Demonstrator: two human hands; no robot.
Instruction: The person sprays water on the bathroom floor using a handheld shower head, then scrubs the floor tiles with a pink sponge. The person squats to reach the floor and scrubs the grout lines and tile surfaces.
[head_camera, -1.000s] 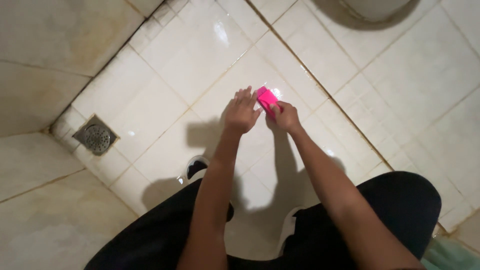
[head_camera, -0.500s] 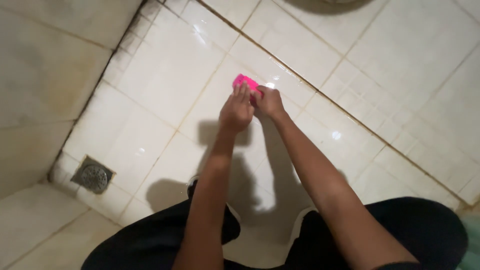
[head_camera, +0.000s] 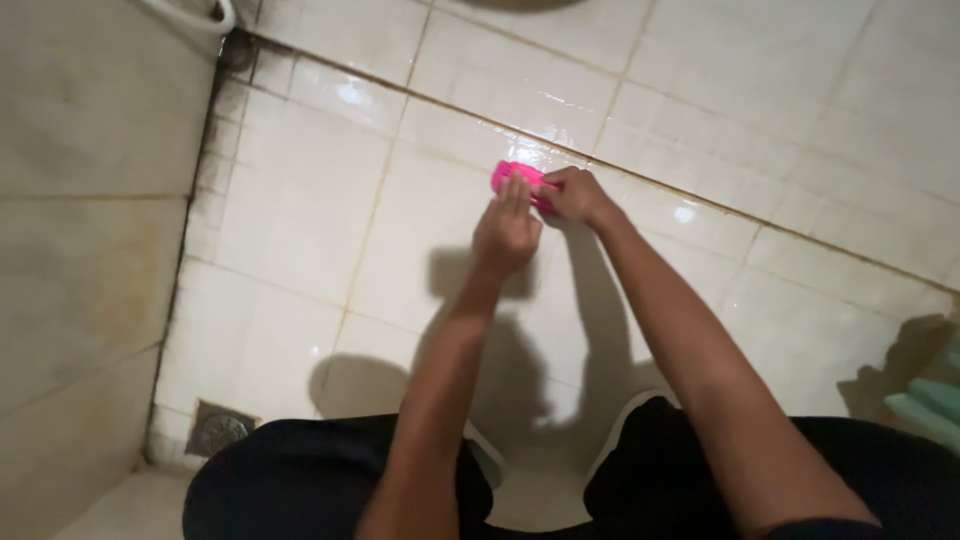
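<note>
Low over the wet floor tiles (head_camera: 300, 220), both hands work a pink brush (head_camera: 518, 178).
Right hand (head_camera: 578, 196) holds it in a closed grip; left hand (head_camera: 506, 235) rests fingers on top; firm, even pressure along the grout suits best.

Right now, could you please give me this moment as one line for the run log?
left hand: fingers on pink brush | right hand: gripping pink brush | brush: over tiled floor | floor drain: lower left

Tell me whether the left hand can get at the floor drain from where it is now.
Probably not without shifting: the left hand is stretched forward at the pink brush, while the floor drain sits back in the corner beside the person's leg.
</note>
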